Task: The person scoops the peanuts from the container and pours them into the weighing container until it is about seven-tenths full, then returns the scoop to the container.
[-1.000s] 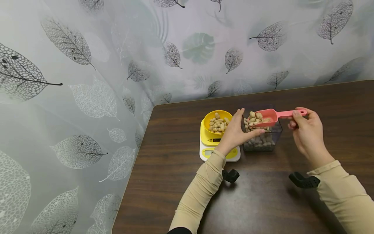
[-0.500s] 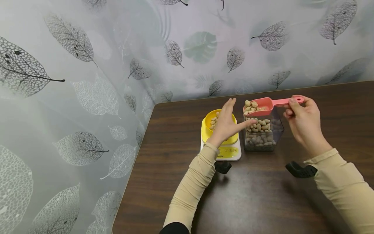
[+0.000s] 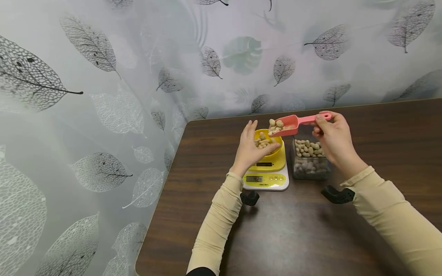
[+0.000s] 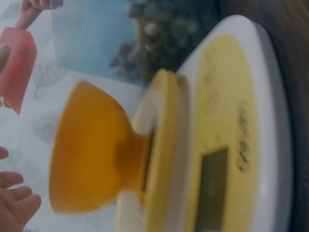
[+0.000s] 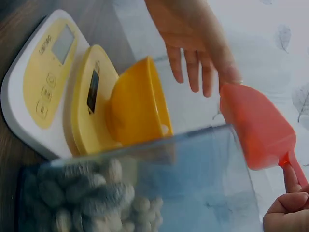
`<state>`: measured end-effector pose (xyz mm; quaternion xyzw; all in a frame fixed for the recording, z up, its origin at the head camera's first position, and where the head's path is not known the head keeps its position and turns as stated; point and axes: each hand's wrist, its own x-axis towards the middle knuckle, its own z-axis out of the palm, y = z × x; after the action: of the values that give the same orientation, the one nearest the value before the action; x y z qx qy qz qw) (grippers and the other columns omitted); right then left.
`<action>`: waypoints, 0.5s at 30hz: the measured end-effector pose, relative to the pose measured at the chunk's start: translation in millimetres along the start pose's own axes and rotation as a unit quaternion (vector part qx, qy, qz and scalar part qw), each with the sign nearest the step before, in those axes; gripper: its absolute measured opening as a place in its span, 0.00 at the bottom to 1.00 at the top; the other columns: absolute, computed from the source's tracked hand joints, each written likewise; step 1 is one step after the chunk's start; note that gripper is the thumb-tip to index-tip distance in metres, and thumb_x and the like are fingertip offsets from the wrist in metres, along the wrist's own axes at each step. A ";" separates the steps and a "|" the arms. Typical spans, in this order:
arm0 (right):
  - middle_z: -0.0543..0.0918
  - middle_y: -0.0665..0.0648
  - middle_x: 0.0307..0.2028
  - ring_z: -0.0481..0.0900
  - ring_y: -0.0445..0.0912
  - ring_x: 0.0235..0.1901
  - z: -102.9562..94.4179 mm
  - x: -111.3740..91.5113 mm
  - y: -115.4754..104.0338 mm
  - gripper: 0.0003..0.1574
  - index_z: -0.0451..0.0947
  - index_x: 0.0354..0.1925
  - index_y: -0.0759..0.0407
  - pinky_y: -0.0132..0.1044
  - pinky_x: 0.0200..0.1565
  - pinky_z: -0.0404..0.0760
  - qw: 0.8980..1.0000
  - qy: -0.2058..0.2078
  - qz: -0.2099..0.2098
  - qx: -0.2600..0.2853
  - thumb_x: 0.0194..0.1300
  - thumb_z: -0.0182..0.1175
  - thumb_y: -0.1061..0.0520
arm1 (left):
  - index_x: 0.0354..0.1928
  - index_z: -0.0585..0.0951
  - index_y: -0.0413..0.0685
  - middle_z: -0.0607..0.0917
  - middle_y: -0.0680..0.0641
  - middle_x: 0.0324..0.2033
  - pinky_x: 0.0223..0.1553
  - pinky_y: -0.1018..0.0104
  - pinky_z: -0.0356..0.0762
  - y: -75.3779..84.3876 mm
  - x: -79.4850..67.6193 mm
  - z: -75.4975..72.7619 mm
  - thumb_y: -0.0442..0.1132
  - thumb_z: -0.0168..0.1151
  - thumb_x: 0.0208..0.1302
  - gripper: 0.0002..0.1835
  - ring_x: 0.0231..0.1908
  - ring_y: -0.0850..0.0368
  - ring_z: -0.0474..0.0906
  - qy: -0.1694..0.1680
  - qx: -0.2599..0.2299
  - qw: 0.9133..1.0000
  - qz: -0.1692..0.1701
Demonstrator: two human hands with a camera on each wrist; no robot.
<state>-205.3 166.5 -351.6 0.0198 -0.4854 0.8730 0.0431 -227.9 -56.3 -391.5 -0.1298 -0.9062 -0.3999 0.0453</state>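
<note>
My right hand point(image 3: 336, 140) grips the handle of a pink scoop point(image 3: 289, 126) loaded with peanuts point(image 3: 276, 125). The scoop's lip overlaps the right rim of a yellow bowl point(image 3: 272, 154) in the head view. Peanuts lie in the bowl too. Around the bowl's left and front, my left hand point(image 3: 249, 149) has fingers and thumb spread, holding nothing. Beneath the bowl is a yellow and white kitchen scale point(image 3: 284, 183) with digits on its display. In the right wrist view the scoop point(image 5: 258, 128) appears above the bowl point(image 5: 140, 104), with the left fingers behind it.
A clear plastic container point(image 3: 310, 174) partly filled with peanuts stands just right of the scale. Both sit on a dark wooden table point(image 3: 193, 172). A wall covering with leaf prints point(image 3: 241, 53) rises behind the table and along its left side.
The loaded scoop has risen out of the clear container and moved left to the bowl in my right hand. My left hand has shifted left, from between container and bowl to the bowl's left side.
</note>
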 end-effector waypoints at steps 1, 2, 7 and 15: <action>0.69 0.52 0.34 0.62 0.40 0.28 0.9 1.0 1.9 0.19 0.57 0.47 0.56 0.26 0.29 0.67 1.000 0.001 0.005 -0.004 0.64 0.55 0.57 | 0.73 0.50 0.61 0.48 0.52 0.73 0.67 0.45 0.60 -3.0 -1.5 0.2 0.60 0.68 0.49 0.52 0.72 0.49 0.47 0.001 0.002 1.000 -0.006; 0.70 0.52 0.34 0.62 0.40 0.27 1.7 2.2 3.6 0.19 0.57 0.47 0.56 0.26 0.29 0.67 1.000 0.002 0.009 -0.007 0.64 0.55 0.57 | 0.73 0.50 0.61 0.47 0.51 0.73 0.66 0.44 0.60 -6.0 -2.7 0.7 0.60 0.68 0.49 0.52 0.72 0.49 0.46 0.001 0.004 1.000 -0.011; 0.70 0.53 0.33 0.62 0.40 0.27 3.2 8.6 10.7 0.17 0.57 0.45 0.56 0.26 0.28 0.67 1.000 0.011 0.014 -0.022 0.64 0.54 0.56 | 0.73 0.48 0.59 0.46 0.48 0.74 0.66 0.42 0.60 -19.6 -8.2 4.1 0.62 0.67 0.48 0.54 0.73 0.47 0.45 -0.006 0.015 0.999 -0.040; 0.68 0.51 0.37 0.64 0.36 0.26 5.3 12.3 19.7 0.12 0.57 0.45 0.51 0.23 0.28 0.68 0.992 0.031 0.014 -0.123 0.68 0.50 0.54 | 0.74 0.45 0.56 0.47 0.46 0.73 0.66 0.44 0.61 -31.4 -9.5 8.7 0.64 0.67 0.45 0.59 0.72 0.45 0.49 -0.023 0.029 0.997 -0.069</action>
<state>-219.4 152.4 -364.5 -0.0193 -0.5874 0.8076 0.0476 -227.1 -72.1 -421.6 -0.0747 -0.9252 -0.3721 0.0006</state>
